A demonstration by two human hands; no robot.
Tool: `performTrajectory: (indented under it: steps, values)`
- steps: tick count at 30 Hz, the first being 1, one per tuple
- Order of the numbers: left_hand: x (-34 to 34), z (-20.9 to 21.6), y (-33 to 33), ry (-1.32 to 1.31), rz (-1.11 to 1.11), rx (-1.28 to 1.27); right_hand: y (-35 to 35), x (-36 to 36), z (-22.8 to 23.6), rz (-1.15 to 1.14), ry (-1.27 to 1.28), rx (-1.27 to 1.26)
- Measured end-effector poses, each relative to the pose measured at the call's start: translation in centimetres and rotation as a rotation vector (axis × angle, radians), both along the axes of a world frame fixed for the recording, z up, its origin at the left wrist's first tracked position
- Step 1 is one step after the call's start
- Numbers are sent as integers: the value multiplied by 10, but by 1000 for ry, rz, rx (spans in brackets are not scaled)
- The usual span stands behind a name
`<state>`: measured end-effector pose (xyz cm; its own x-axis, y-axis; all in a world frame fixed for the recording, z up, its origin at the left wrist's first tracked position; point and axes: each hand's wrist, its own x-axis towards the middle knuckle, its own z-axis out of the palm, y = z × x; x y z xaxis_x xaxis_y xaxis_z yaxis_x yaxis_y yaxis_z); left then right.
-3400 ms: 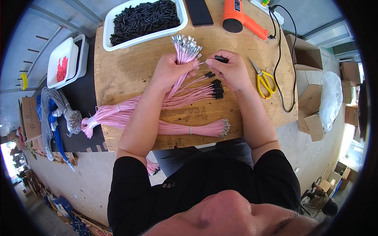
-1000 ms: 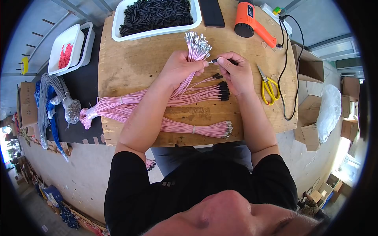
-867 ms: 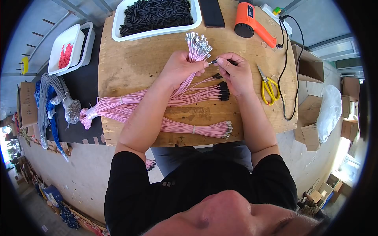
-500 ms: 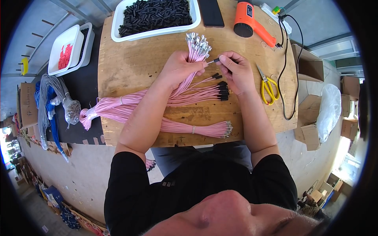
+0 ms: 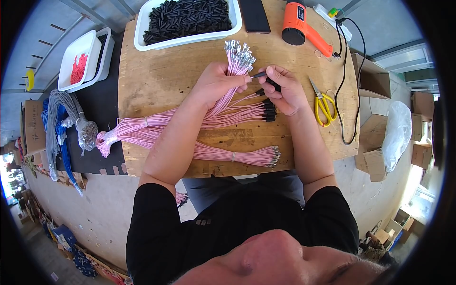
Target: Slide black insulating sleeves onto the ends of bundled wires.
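Note:
My left hand (image 5: 219, 81) is closed around a bundle of pink wires (image 5: 223, 100), whose silver metal terminals (image 5: 240, 54) fan out above it. At its fingertips one wire end points right. My right hand (image 5: 287, 88) pinches a small black sleeve (image 5: 259, 75), which sits over that wire end. More black sleeves (image 5: 273, 85) show in the curl of its fingers. Below the hands lie wires ending in black sleeves (image 5: 269, 110). Nearest my body rests another pink wire bundle (image 5: 218, 154), banded, with bare metal terminals.
A white tray (image 5: 140, 38) of black sleeves stands at the back, beside a dark phone (image 5: 255, 16). An orange heat gun (image 5: 304, 28) and yellow-handled scissors (image 5: 324, 107) lie right, near a black cord (image 5: 343, 95). Left are a white tub (image 5: 66, 66) and grey wires (image 5: 59, 107).
The black sleeve has moved left onto the wire end, covering its metal tip. My right hand's fingers have shifted, showing more sleeves in them; my left hand stays in place.

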<state>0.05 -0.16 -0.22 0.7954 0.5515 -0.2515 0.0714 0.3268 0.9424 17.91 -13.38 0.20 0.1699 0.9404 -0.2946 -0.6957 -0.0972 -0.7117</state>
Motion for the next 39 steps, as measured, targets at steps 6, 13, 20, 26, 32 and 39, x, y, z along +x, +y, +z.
performTrajectory:
  steps: [6,13,20,26,32,39]
  values:
    - [0,3,-1,8,-7,27,-2,1,-4,-6,-29,11]
    - [0,2,-1,19,-10,26,-2,2,0,31,26,17]
    - [-1,1,-1,12,-18,27,-2,3,0,33,4,18]
    - [0,1,-3,51,-57,192,-4,19,3,-167,-213,22]
    - [1,-1,-2,55,-65,267,-3,7,9,-185,-355,-34]
    - [2,-5,-2,65,-88,318,-4,4,10,-117,-445,-43]
